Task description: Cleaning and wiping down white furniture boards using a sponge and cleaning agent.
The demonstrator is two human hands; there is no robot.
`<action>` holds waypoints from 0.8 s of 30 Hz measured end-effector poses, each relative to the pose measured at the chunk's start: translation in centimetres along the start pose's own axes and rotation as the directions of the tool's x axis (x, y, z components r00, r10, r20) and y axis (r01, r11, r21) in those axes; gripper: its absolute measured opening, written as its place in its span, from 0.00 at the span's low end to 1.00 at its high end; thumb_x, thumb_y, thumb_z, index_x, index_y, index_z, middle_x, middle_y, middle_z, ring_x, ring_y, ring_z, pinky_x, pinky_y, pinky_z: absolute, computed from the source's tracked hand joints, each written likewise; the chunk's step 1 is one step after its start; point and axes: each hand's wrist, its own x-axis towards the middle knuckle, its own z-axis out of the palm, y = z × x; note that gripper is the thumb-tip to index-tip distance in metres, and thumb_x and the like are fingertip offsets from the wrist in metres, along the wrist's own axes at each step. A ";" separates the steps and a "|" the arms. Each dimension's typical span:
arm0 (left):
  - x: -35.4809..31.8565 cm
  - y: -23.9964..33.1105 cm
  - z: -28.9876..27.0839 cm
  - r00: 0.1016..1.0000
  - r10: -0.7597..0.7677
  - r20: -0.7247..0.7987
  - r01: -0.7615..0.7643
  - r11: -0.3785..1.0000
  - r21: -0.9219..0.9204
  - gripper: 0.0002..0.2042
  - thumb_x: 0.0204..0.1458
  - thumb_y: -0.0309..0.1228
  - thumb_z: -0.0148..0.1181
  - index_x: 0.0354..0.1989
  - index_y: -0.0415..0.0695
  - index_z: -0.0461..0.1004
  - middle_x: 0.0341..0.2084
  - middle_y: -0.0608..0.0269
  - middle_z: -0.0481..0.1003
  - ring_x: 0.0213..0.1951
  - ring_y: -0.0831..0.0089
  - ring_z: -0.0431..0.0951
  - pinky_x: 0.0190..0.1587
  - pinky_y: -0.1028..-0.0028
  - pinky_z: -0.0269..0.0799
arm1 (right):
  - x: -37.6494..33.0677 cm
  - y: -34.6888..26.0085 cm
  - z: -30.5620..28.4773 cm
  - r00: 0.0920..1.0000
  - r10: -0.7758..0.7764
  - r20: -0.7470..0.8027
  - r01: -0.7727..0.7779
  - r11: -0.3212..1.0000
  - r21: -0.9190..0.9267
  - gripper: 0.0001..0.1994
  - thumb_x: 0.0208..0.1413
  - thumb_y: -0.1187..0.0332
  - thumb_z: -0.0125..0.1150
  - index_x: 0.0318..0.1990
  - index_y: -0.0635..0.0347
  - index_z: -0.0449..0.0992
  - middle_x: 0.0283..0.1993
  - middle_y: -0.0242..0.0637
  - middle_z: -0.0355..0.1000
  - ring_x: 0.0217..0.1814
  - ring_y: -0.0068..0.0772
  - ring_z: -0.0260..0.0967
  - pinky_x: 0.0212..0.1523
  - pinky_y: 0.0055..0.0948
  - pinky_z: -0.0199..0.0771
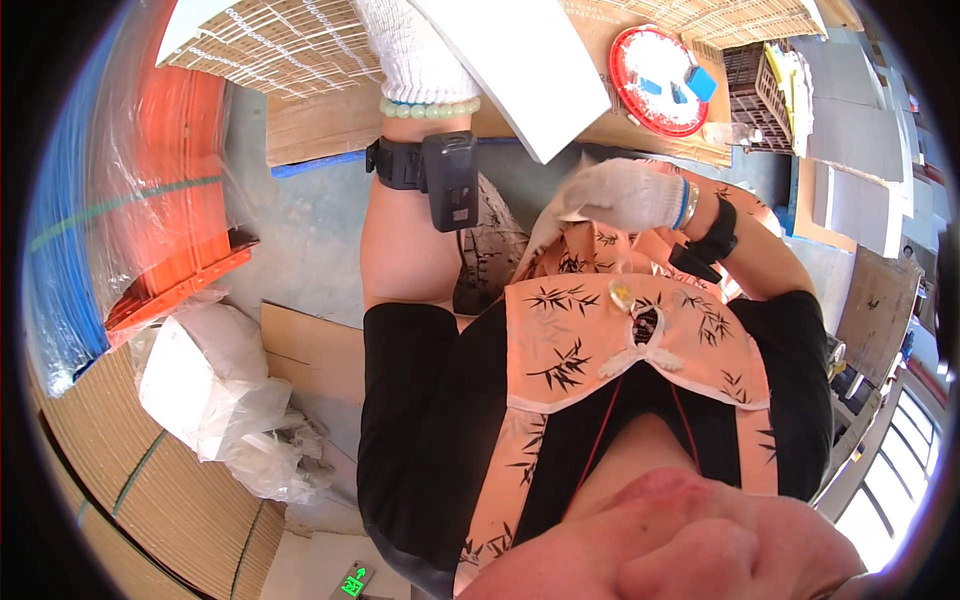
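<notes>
At the top centre of the frame, the left hand [415, 50], in a white knitted glove, grips a flat white rectangular board [520, 65]. Right of centre, the gloved right hand [628, 195] presses against the peach bamboo-print garment [600, 330]. A round red-rimmed tray [625, 60] lies at upper right, and crumpled white plastic sheeting [220, 390] sits at lower left.

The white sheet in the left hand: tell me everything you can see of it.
The white sheet is flat, plain and stiff-looking, like board or thick paper, with straight edges and one corner pointing down toward the right hand. It is tilted and runs out of the top of the picture. The gloved left hand grips its left edge; cardboard lies behind it.
</notes>
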 end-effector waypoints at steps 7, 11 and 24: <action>-0.6 0.6 0.5 0.998 -0.030 -0.056 0.034 0.997 0.072 0.41 0.60 0.65 0.48 0.65 0.37 0.63 0.54 0.47 0.71 0.54 0.53 0.72 0.60 0.54 0.69 | -2.4 1.5 -4.0 0.919 0.351 -0.183 -0.289 0.911 0.294 0.11 0.66 0.63 0.61 0.45 0.62 0.79 0.36 0.41 0.77 0.38 0.38 0.76 0.43 0.32 0.76; 0.2 0.6 -0.7 0.970 -0.077 0.232 0.117 0.979 -0.164 0.44 0.58 0.66 0.49 0.66 0.34 0.61 0.56 0.46 0.69 0.56 0.53 0.70 0.63 0.55 0.66 | -4.0 4.0 -8.8 0.780 0.284 -0.558 -0.190 0.956 0.222 0.14 0.65 0.64 0.64 0.53 0.63 0.79 0.43 0.37 0.80 0.45 0.29 0.77 0.50 0.29 0.77; -2.0 2.7 3.1 0.995 -0.057 -0.081 0.041 0.983 -0.181 0.49 0.60 0.70 0.39 0.70 0.31 0.56 0.61 0.42 0.66 0.53 0.51 0.71 0.64 0.49 0.66 | 9.1 -3.7 -21.5 0.415 -0.395 -0.820 -0.255 0.815 -0.521 0.11 0.64 0.72 0.60 0.52 0.61 0.78 0.39 0.43 0.76 0.38 0.41 0.74 0.41 0.32 0.74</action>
